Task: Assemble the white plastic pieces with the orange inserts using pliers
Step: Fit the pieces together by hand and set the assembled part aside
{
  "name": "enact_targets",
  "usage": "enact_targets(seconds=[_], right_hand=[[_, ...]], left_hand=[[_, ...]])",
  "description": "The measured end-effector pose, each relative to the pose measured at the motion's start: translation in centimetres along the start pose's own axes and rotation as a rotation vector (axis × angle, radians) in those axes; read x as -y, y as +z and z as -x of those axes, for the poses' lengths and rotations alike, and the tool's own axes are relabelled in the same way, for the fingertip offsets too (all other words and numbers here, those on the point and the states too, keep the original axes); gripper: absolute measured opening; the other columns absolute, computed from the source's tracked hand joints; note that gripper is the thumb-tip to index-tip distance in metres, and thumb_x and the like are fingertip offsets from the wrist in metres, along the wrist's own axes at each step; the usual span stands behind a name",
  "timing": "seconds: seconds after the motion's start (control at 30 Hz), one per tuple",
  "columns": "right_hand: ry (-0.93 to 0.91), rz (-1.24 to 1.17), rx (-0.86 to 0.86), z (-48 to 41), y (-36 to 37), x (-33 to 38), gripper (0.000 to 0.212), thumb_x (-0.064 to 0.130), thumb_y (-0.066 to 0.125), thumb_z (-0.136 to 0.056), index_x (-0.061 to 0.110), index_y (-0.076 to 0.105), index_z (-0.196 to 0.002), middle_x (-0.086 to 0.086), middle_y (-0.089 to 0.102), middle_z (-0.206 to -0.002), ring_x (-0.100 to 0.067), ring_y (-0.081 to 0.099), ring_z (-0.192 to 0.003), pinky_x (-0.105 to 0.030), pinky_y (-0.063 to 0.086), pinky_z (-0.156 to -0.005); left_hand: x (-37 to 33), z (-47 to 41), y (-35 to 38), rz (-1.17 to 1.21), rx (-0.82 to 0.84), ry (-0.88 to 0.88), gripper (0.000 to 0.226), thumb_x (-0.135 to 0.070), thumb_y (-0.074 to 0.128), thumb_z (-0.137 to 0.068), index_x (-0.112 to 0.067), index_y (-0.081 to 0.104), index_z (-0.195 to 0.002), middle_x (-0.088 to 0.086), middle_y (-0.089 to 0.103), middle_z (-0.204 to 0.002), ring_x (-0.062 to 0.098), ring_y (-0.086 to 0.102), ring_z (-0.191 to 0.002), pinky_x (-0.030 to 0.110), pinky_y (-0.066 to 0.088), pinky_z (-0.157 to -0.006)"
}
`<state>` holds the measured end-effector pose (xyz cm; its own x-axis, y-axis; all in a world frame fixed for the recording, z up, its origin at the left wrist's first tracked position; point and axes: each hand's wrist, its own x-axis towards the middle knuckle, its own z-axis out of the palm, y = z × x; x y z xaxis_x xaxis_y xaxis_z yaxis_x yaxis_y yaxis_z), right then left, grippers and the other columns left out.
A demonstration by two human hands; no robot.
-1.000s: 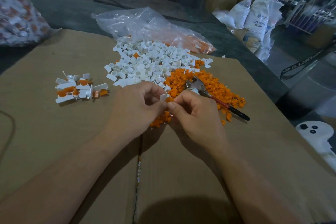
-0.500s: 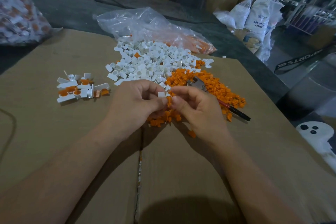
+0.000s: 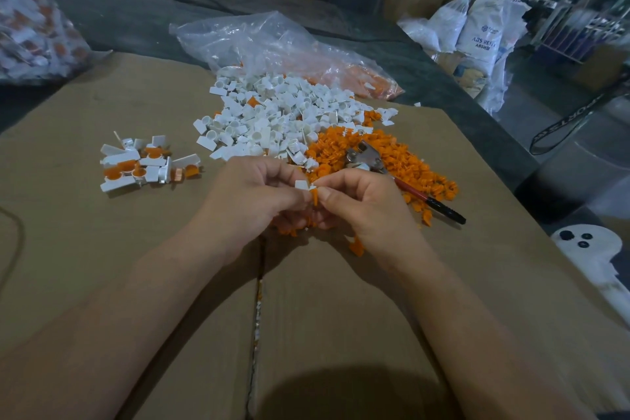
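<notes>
While pliers (image 3: pixel 370 157) lie idle at 2 o'clock | left grip (image 3: pixel 252 201) pinches white piece (image 3: pixel 301 185), right grip (image 3: pixel 361 204) pinches insert (image 3: pixel 315 196), touching | risk: skewed push may pop insert loose into pile (image 3: pixel 421 169).

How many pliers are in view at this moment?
1. The pliers lie on the orange inserts, just beyond the right hand; more may be hidden under the loose parts.

Left hand (image 3: pixel 254 196) and right hand (image 3: pixel 363 206) meet, fingertips pinching.
</notes>
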<state>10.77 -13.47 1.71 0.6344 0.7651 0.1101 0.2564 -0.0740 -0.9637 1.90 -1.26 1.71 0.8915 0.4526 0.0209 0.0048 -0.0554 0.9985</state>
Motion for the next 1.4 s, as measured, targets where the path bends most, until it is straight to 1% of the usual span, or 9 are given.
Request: enact_targets(seconds=[0.13,0.23,0.33,0.4,0.53,0.83,1.0,1.17,1.4], right_hand=[[0.024,-0.026,0.019,0.0,-0.03,-0.02,0.017,0.003,0.055,-0.089,0.016,0.063,-0.082,0.004,0.064,-0.061,-0.004,0.061,-0.057,-0.016,0.05,-0.056],[-0.02,-0.027,0.01,0.04,-0.01,-0.1,0.018,0.003,0.057,-0.088,0.018,0.065,-0.088,0.001,0.067,-0.073,-0.006,0.063,-0.065,-0.017,0.052,-0.061],[-0.119,-0.019,0.042,0.23,-0.01,-0.09,0.032,-0.005,0.06,-0.083,0.024,0.065,-0.097,0.004,0.069,-0.087,-0.008,0.067,-0.08,-0.018,0.051,-0.07],[-0.137,-0.02,0.049,0.29,0.08,-0.11,0.035,-0.007,0.063,-0.08,0.024,0.066,-0.097,0.005,0.07,-0.089,-0.009,0.067,-0.084,-0.017,0.05,-0.072],[-0.169,0.028,0.0,0.22,0.11,-0.2,0.035,-0.007,0.066,-0.077,0.026,0.068,-0.09,0.01,0.071,-0.08,-0.006,0.068,-0.08,-0.016,0.05,-0.07],[-0.144,0.095,0.008,0.15,-0.05,-0.29,0.03,-0.004,0.068,-0.076,0.022,0.067,-0.089,0.005,0.069,-0.083,-0.008,0.067,-0.079,-0.019,0.052,-0.072],[-0.124,0.058,0.02,0.11,0.06,-0.46,0.027,-0.007,0.066,-0.077,0.009,0.067,-0.099,-0.006,0.07,-0.088,-0.015,0.067,-0.082,-0.024,0.054,-0.075],[-0.103,0.023,0.034,0.04,0.06,-0.28,0.038,-0.012,0.064,-0.076,0.023,0.065,-0.091,0.003,0.069,-0.084,-0.01,0.065,-0.079,-0.02,0.053,-0.075],[-0.097,0.054,0.032,0.07,0.0,-0.26,0.037,-0.009,0.066,-0.076,0.025,0.065,-0.09,0.004,0.069,-0.086,-0.011,0.066,-0.081,-0.022,0.054,-0.076]], left_hand=[[-0.05,-0.14,-0.1,0.059,-0.002,-0.069,0.015,0.007,0.062,-0.077,-0.004,0.062,-0.067,0.01,0.064,-0.054,0.014,0.058,-0.043,0.019,0.047,-0.042],[-0.12,-0.17,-0.23,0.069,-0.005,-0.102,0.011,0.006,0.062,-0.076,-0.002,0.062,-0.069,0.011,0.064,-0.055,0.014,0.057,-0.044,0.018,0.046,-0.042],[-0.23,-0.23,-0.34,0.101,-0.018,-0.127,0.012,0.007,0.062,-0.076,-0.002,0.062,-0.069,0.009,0.063,-0.053,0.014,0.057,-0.042,0.018,0.044,-0.041],[-0.32,-0.18,-0.38,0.119,-0.028,-0.145,0.012,0.007,0.062,-0.075,-0.003,0.061,-0.068,0.007,0.062,-0.05,0.013,0.056,-0.041,0.017,0.043,-0.039],[-0.5,0.08,-0.28,0.132,-0.024,-0.149,0.011,0.007,0.063,-0.075,-0.002,0.061,-0.068,0.007,0.062,-0.05,0.013,0.058,-0.041,0.016,0.045,-0.04],[-0.54,0.19,-0.22,0.105,-0.045,-0.188,0.012,0.004,0.068,-0.072,-0.003,0.062,-0.065,0.01,0.064,-0.053,0.014,0.06,-0.043,0.017,0.047,-0.04],[-0.58,0.16,-0.35,0.088,-0.058,-0.196,0.015,0.003,0.069,-0.071,-0.005,0.063,-0.061,0.008,0.063,-0.05,0.012,0.058,-0.041,0.016,0.044,-0.039],[-0.57,-0.07,-0.6,0.138,-0.051,-0.233,0.026,0.005,0.067,-0.071,-0.009,0.063,-0.05,0.007,0.06,-0.049,0.012,0.055,-0.041,0.016,0.041,-0.037],[-0.54,-0.07,-0.58,0.116,-0.048,-0.233,0.022,0.004,0.069,-0.071,-0.008,0.064,-0.053,0.007,0.061,-0.049,0.011,0.056,-0.041,0.016,0.042,-0.038]])
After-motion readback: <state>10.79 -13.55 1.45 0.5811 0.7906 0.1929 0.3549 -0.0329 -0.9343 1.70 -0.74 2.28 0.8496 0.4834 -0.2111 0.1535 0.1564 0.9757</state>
